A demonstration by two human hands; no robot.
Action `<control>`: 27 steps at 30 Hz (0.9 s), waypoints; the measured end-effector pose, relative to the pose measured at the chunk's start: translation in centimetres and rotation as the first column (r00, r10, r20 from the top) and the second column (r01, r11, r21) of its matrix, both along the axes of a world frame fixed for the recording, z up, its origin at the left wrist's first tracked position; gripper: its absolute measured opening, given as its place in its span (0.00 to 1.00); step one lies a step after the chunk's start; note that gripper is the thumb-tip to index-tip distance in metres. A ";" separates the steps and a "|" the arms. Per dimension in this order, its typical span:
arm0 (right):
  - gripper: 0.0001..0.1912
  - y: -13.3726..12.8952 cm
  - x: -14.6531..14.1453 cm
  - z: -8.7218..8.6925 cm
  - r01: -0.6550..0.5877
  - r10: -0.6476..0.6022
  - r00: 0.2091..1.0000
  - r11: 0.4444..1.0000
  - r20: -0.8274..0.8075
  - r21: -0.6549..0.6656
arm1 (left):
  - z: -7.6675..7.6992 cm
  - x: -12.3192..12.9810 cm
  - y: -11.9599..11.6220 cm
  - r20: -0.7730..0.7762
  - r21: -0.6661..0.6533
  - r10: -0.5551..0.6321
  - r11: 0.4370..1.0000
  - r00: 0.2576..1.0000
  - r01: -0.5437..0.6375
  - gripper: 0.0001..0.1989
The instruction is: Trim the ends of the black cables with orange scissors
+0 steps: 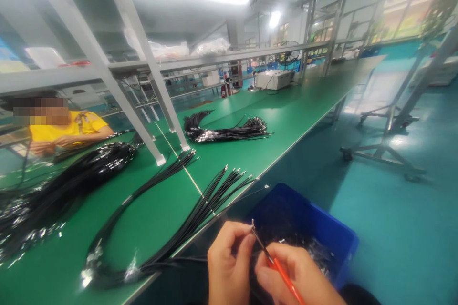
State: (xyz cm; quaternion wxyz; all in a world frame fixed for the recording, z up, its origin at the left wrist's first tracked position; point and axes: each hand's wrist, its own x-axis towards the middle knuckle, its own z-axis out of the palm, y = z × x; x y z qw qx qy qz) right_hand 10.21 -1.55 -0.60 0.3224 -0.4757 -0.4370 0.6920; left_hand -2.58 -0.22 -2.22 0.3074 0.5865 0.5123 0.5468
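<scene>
My left hand (231, 259) pinches the end of a black cable, its small metal tip pointing up between thumb and forefinger. A red-handled tool (286, 279) with a thin dark shaft is gripped in my right hand (296, 271); its point touches or nearly touches the cable tip. The cable runs left from my left hand toward a curved bundle of black cables (186, 228) on the green table (161, 209). Loose ends of that bundle fan out at the table's edge.
Below my hands is a blue bin (343, 248) with clear and dark scraps. More black cables (78, 176) lie left, another bundle (229, 131) beyond the metal posts (157, 76). A person in yellow (77, 126) sits across the table. A wheeled stand (384, 147) is right.
</scene>
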 end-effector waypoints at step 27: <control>0.09 1.0 1.6 -1.3 0.330 -0.378 0.918 0.895 0.118 0.301 | -1.1 0.5 1.3 -0.211 -0.030 -0.047 0.999 0.976 0.041 0.05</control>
